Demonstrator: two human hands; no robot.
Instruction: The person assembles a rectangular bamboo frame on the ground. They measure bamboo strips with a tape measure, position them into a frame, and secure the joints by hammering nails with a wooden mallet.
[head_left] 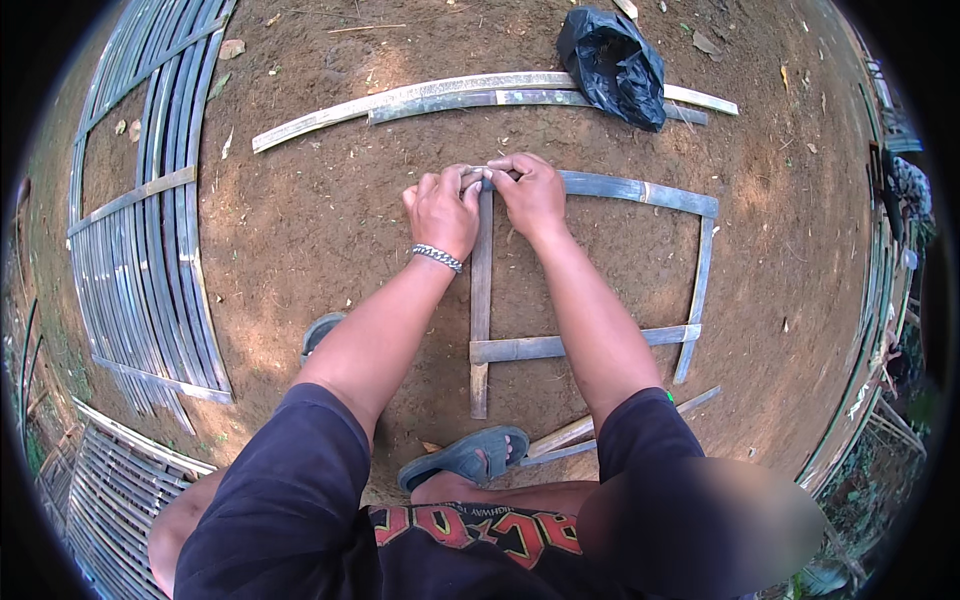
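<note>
A rectangular frame of flat grey bamboo slats (640, 192) lies on the brown dirt in front of me. My left hand (442, 210), with a metal bracelet on the wrist, and my right hand (532, 192) press together on the frame's far left corner, where the top slat meets the upright left slat (482, 300). The fingers of both hands curl over that joint and hide it. A cross slat (585, 343) closes the near side and a right slat (700, 290) the far side.
Two long bamboo strips (400, 103) lie beyond the frame, a black plastic bag (615, 65) on their right end. A finished slatted bamboo panel (150, 240) lies at left, another (115, 490) at lower left. My sandalled foot (468, 458) stands near loose slats (600, 428).
</note>
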